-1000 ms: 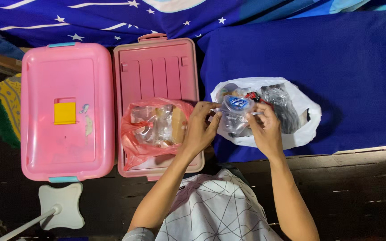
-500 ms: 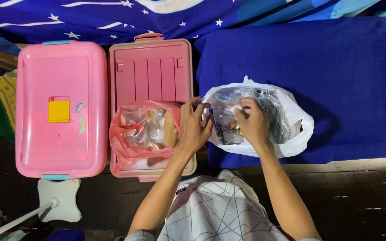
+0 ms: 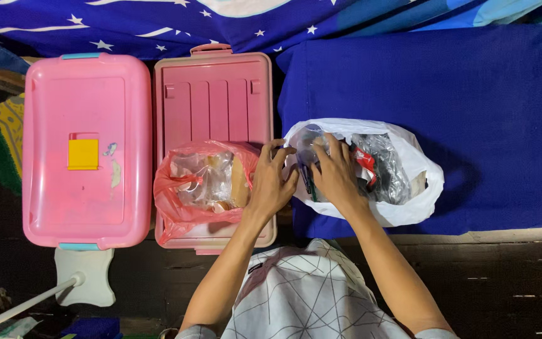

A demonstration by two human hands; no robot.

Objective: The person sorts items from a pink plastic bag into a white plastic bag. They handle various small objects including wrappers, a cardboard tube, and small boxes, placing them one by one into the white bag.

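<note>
Right now we are reaching both hands into a white plastic bag (image 3: 409,207) lying on the blue bedspread (image 3: 472,81): left hand (image 3: 270,182) pinching its rim, right hand (image 3: 334,172) seemingly curled around wrapped items, beside a red bag (image 3: 177,207) on a pink lid (image 3: 214,94).

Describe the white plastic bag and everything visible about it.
The white plastic bag is thin, crinkled film, lying open on the blue cloth just right of the pink tray. Its mouth is spread wide, showing clear wrapped items and a red-and-white packet inside. The left hand grips its left rim; the right hand reaches into it. Its loop handle sags at the right.
</note>
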